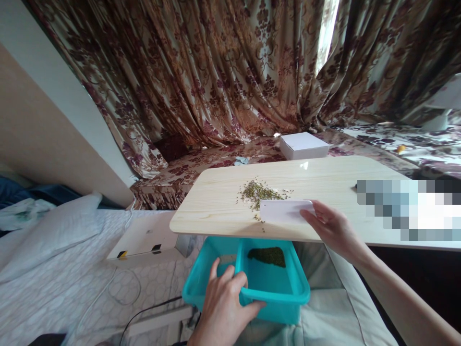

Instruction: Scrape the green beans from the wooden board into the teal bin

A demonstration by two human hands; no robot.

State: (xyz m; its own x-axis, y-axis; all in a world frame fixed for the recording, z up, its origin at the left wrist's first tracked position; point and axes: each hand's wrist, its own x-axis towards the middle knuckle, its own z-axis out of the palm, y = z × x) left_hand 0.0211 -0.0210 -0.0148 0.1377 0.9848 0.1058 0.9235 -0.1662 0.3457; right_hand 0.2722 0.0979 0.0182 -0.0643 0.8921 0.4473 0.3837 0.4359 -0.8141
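My right hand (329, 226) grips the right end of a flat white scraper (283, 210). The scraper's lower edge is near the tabletop, just in front of a scattered pile of small green beans (255, 190), which look like mung beans. A few beans lie loose by its left end. Below the table's near edge sits a teal two-compartment bin (300, 288). More green beans (268, 256) are heaped in its right compartment. My left hand (225, 298) holds the bin at its near rim by the divider, fingers curled over and thumb outside.
The pale wooden table (216, 211) has rounded corners. Behind it, a white box (304, 144) and a light blue cloth (241, 160) rest on a flowered surface. A white case (144, 238) and cables lie on the bed to the left. A blurred patch covers the table's right end.
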